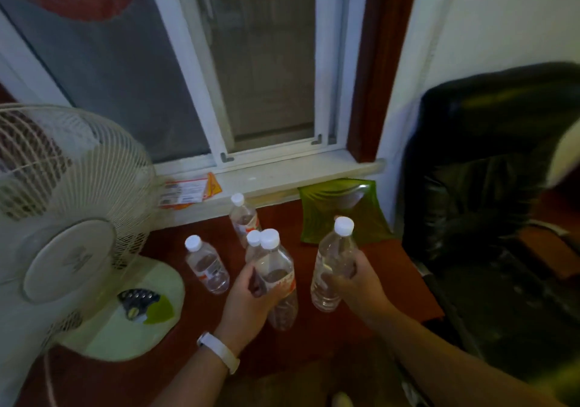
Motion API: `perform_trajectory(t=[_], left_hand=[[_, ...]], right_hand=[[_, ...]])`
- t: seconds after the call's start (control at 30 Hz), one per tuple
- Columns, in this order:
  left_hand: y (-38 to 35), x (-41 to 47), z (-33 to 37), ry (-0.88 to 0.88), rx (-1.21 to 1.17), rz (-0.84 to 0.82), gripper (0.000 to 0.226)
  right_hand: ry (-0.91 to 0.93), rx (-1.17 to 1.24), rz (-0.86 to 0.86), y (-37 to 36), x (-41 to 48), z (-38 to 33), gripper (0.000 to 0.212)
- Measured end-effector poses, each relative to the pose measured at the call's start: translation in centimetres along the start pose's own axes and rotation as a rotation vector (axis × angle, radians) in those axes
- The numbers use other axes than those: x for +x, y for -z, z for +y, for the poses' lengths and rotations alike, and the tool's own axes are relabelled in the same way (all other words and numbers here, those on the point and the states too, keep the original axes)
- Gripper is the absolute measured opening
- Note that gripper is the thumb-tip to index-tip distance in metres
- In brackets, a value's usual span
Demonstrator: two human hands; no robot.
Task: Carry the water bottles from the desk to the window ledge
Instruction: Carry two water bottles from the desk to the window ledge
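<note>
Several clear water bottles with white caps stand on the red-brown desk. My left hand grips a labelled bottle around its middle, and a second bottle sits partly hidden just behind it. My right hand grips a plain bottle, tilted slightly to the right. One bottle stands free to the left. Another bottle stands at the back, close under the white window ledge.
A white desk fan with a pale green base fills the left. Orange-and-white leaflets lie on the ledge's left part. A green dish leans below the ledge at the right. A black office chair stands at the right.
</note>
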State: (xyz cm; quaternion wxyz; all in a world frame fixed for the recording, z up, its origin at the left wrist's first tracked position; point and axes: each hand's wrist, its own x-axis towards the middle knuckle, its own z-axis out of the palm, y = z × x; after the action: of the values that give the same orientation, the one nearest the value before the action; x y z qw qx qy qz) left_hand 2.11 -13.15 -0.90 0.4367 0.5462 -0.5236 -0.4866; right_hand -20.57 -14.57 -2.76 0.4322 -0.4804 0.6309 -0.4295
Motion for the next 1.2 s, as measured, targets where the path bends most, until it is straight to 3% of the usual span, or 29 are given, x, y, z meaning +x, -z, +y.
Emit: perform_trajectory(t=[0.3,0.53,0.77,1.2], left_hand=[[-2.1,0.6,0.4,-0.037,-0.026,-0.281,0.044],[-8.0,-1.5,1.1,-0.018,-0.031,-0.498,0.053],[-17.2,-6.6,4.0,-0.111,0.026,-0.724,0.048],[-40.9,-25.3,9.2,-0.249,0.09,-1.138,0.037]], right_hand=[[-0.073,0.149,0.271,4.2,-7.8,-1.8,0.041],[-0.113,0.18,0.47,8.6,-15.5,-1.7,0.042],[-0.093,0.266,0.629,16.0,-23.9,-0.1,0.053],[-0.058,0.374,0.942,34.7,-44.5,6.6,0.048]])
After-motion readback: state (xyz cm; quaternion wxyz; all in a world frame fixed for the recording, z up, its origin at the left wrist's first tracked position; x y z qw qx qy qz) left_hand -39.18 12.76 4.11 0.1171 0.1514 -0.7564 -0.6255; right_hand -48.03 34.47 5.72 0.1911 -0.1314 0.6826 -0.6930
